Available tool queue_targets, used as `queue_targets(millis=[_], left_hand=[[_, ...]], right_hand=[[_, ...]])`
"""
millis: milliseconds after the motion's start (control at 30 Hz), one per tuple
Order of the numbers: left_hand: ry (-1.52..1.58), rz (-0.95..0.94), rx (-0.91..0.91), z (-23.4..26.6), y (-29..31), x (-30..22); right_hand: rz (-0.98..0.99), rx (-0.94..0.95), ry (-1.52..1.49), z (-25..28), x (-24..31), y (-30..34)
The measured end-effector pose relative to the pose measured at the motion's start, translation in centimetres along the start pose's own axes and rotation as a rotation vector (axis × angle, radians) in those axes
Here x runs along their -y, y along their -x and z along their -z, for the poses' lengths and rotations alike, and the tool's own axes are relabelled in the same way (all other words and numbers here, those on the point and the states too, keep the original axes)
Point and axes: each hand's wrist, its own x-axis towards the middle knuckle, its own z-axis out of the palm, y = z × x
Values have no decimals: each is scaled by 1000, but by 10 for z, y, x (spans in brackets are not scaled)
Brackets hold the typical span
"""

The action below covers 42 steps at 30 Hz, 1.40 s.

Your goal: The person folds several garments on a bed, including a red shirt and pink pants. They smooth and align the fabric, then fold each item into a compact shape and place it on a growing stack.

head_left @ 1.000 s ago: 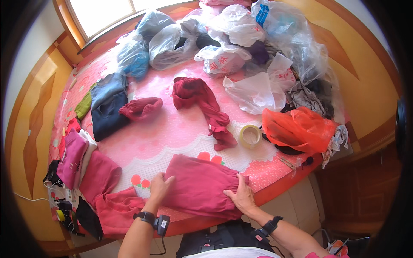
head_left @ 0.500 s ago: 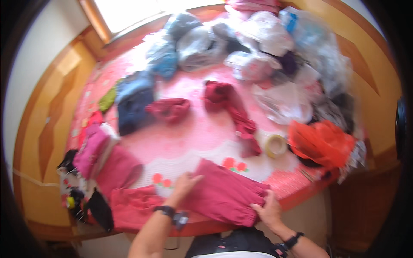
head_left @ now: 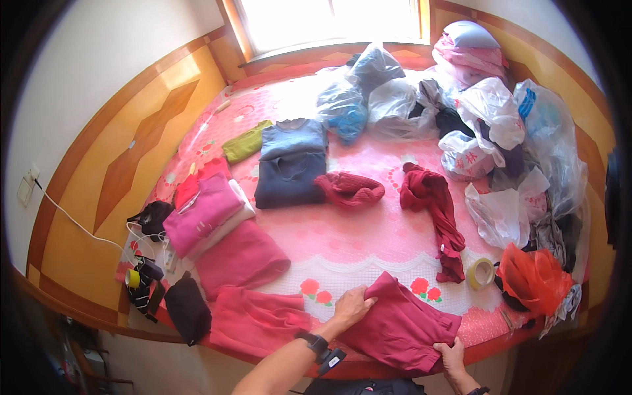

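A dark pink garment (head_left: 399, 324) with a gathered, elastic-looking edge lies folded at the bed's near edge. My left hand (head_left: 354, 305) is closed on its upper left side, fingers partly hidden by the cloth. At the gathered right end, my right hand (head_left: 452, 357) pinches a corner. Left of the garment, a coral-red folded cloth (head_left: 257, 320) rests on the same edge, with a larger folded pink cloth (head_left: 243, 258) behind it. Farther back are a twisted dark red garment (head_left: 431, 212) and a bunched red knit piece (head_left: 354, 191).
Folded blue sweaters (head_left: 293, 164) and a purple-pink top (head_left: 204, 214) lie leftward. Several plastic bags (head_left: 490, 115) crowd the back right. A tape roll (head_left: 480, 273) sits by an orange-red bag (head_left: 534, 280). A white cable (head_left: 79, 227) crosses the left side to the wall.
The view has turned leftward and sharpened, so the bed and everything on it appear farther right and lower. Both hands keep hold of the dark pink garment, which stays in about the same place.
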Motion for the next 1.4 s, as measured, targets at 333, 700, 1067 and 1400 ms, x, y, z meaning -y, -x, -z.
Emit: queue_targets(millis=[333, 700, 1067, 1400], left_hand=[[119, 236, -429, 193, 38, 160], [577, 452, -778, 303, 78, 382], [19, 693, -877, 287, 82, 352], [-503, 77, -623, 202, -69, 272]], right_hand=[[259, 340, 235, -225, 146, -35], [515, 511, 602, -533, 190, -60], [656, 316, 752, -306, 65, -72], [833, 137, 1169, -177, -5, -47]])
